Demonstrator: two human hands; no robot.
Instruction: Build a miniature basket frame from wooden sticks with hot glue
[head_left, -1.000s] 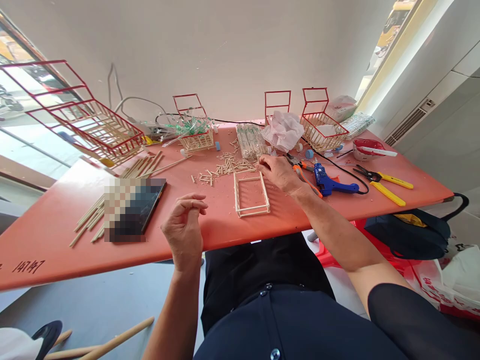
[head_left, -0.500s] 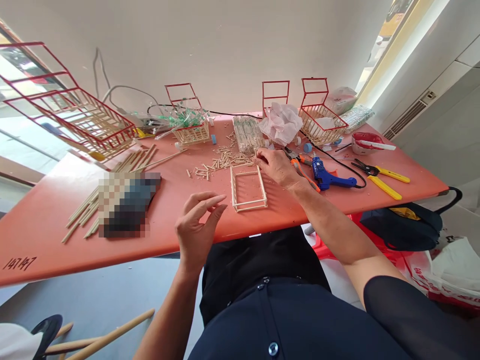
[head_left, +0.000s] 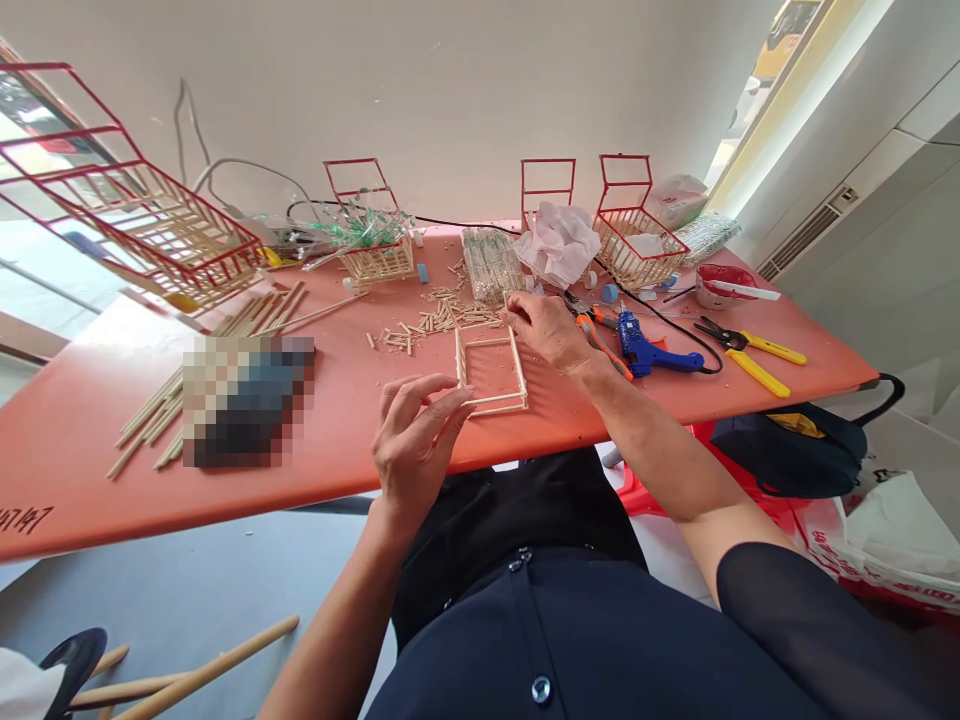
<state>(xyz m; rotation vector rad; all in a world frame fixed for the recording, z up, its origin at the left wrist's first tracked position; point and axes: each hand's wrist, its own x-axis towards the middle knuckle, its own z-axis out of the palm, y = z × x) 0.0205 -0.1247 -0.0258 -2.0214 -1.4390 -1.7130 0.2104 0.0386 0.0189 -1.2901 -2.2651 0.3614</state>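
A small rectangular frame of pale wooden sticks (head_left: 495,404) rests near the front edge of the orange table. The fingers of my left hand (head_left: 420,430) are pinched on its near left corner. My right hand (head_left: 549,330) is at the far right corner, thumb and fingertips closed on a short upright stick (head_left: 507,300); whether that stick touches the frame is hard to tell. Beyond the frame lies a scatter of short cut sticks (head_left: 450,312), with a clear pack of sticks (head_left: 490,262) behind them.
Right of my right hand lie orange-handled pliers (head_left: 611,345), a blue glue gun (head_left: 649,350), yellow-handled pliers (head_left: 757,370) and a red-stained bowl (head_left: 726,285). Long sticks (head_left: 154,415) and a blurred dark object (head_left: 251,405) are at left. Red-rimmed stick baskets (head_left: 641,250) stand along the back.
My left hand has moved right and its fingers have closed on the frame's near left corner. My right hand has stayed at the far right corner. The view has shifted slightly.
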